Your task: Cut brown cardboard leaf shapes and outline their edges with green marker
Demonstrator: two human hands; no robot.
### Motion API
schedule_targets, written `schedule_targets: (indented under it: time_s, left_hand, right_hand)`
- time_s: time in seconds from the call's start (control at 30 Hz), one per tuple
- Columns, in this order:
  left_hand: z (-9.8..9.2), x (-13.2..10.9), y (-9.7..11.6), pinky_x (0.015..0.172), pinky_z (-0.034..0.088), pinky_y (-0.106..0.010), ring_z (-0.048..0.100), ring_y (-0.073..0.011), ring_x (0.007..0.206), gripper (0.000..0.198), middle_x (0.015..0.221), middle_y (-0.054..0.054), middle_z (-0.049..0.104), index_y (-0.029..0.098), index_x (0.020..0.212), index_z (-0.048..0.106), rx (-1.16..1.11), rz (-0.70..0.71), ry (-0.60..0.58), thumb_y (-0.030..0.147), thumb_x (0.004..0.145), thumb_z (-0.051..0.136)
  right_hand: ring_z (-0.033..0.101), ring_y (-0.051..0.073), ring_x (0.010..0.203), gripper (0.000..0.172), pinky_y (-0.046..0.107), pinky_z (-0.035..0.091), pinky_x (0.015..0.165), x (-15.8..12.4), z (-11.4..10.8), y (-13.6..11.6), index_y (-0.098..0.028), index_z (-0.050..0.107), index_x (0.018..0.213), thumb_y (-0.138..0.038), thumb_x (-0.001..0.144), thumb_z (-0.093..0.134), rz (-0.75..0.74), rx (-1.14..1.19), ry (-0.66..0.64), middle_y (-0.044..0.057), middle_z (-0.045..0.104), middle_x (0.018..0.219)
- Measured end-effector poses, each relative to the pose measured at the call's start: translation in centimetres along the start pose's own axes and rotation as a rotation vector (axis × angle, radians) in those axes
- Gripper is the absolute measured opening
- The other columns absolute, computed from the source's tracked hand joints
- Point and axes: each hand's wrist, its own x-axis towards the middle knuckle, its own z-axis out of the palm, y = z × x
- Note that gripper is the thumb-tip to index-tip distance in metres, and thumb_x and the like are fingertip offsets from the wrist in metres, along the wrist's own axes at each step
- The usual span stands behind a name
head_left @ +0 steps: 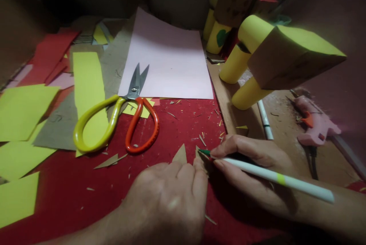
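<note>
One scrap (180, 155): left hand (168, 199) pins, pen (274, 178) at edge.

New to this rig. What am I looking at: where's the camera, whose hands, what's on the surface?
No machine here: one camera on a person's head looks forward and down at their own bare hands. The left hand pins a small cardboard piece to the red surface. The right hand has a white pen in its grip, green tip at that piece. Nearby are scissors, a pink sheet, yellow paper, a pink glue gun and a yellow-and-cardboard model.
</note>
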Motion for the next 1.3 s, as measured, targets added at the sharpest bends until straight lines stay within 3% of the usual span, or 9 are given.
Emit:
schedule_targets:
  time_s: [0.37, 0.53, 0.93, 1.3]
  left_hand:
    - [0.16, -0.1, -0.02, 0.041, 0.046, -0.033, 0.062, -0.0231, 0.052, 0.036, 0.066, -0.011, 0.068, 0.002, 0.104, 0.06, 0.013, -0.005, 0.0, 0.008, 0.086, 0.03]
    - [-0.17, -0.14, -0.01, 0.038, 0.041, -0.032, 0.06, -0.0227, 0.049, 0.034, 0.06, -0.007, 0.063, 0.002, 0.105, 0.06, 0.005, 0.003, -0.022, 0.009, 0.085, 0.033]
    - [-0.01, 0.07, 0.14, 0.039, 0.045, -0.034, 0.059, -0.0226, 0.047, 0.033, 0.061, -0.008, 0.065, 0.001, 0.102, 0.062, 0.013, -0.01, 0.015, 0.008, 0.084, 0.035]
    - [-0.08, 0.18, -0.06, 0.038, 0.042, -0.031, 0.06, -0.0218, 0.047, 0.032, 0.058, -0.005, 0.062, 0.002, 0.1, 0.063, 0.029, -0.007, 0.005, 0.007, 0.083, 0.035]
  right_hand:
    - [0.065, 0.012, 0.065, 0.009, 0.021, 0.052, 0.057, -0.15, 0.02, 0.52, -0.018, 0.061, 0.093, -0.014, 0.085, 0.061, -0.019, -0.019, -0.069, 0.002, 0.07, 0.079]
    - [0.064, 0.01, 0.063, 0.008, 0.019, 0.051, 0.057, 0.01, -0.04, 0.44, -0.017, 0.062, 0.092, -0.013, 0.086, 0.061, -0.032, -0.047, -0.074, 0.002, 0.069, 0.078]
    - [0.058, 0.008, 0.056, 0.004, 0.018, 0.047, 0.052, -0.05, -0.15, 0.44, -0.015, 0.062, 0.087, -0.013, 0.084, 0.061, -0.057, -0.028, -0.07, 0.0, 0.063, 0.07]
    - [0.065, 0.014, 0.062, 0.009, 0.024, 0.052, 0.054, 0.07, 0.1, 0.55, -0.021, 0.062, 0.093, -0.016, 0.085, 0.061, -0.033, -0.034, -0.052, 0.002, 0.069, 0.077]
